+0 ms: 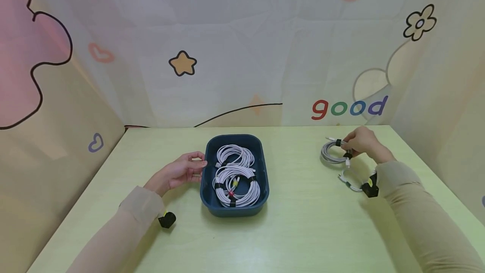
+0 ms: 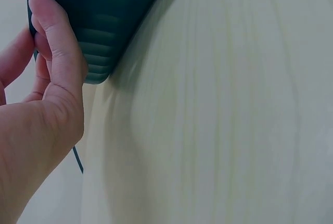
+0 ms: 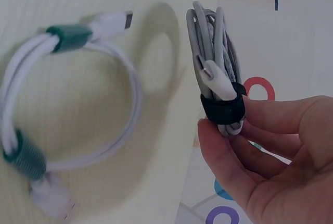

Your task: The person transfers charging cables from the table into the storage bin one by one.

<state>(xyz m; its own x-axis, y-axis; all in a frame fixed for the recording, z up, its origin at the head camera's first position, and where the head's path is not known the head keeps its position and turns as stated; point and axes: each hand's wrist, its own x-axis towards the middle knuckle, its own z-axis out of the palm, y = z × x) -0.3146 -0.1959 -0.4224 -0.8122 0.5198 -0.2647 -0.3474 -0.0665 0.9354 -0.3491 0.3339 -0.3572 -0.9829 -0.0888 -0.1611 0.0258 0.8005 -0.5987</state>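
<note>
In the head view, my left hand [image 1: 182,171] rests its bent fingers and thumb against the left side of a dark blue bin [image 1: 235,212]. The left wrist view shows that hand [image 2: 57,78] at the bin's ribbed outer wall [image 2: 99,31]. Inside the bin lie several coiled white cables [image 1: 238,184] with black straps. At the right, my right hand [image 1: 361,140] pinches a coiled grey cable [image 1: 329,156] by its black-strapped side. In the right wrist view, thumb and fingers of that hand [image 3: 276,156] grip the coil [image 3: 213,52] just below its black strap.
A small white cable loop [image 3: 132,99] with green ties lies on the table beneath the right hand. Wrist cameras hang under both cuffs, the right one [image 1: 370,186] beside that loop. Behind the pale table [image 1: 295,231] hangs a printed cloth [image 1: 242,54].
</note>
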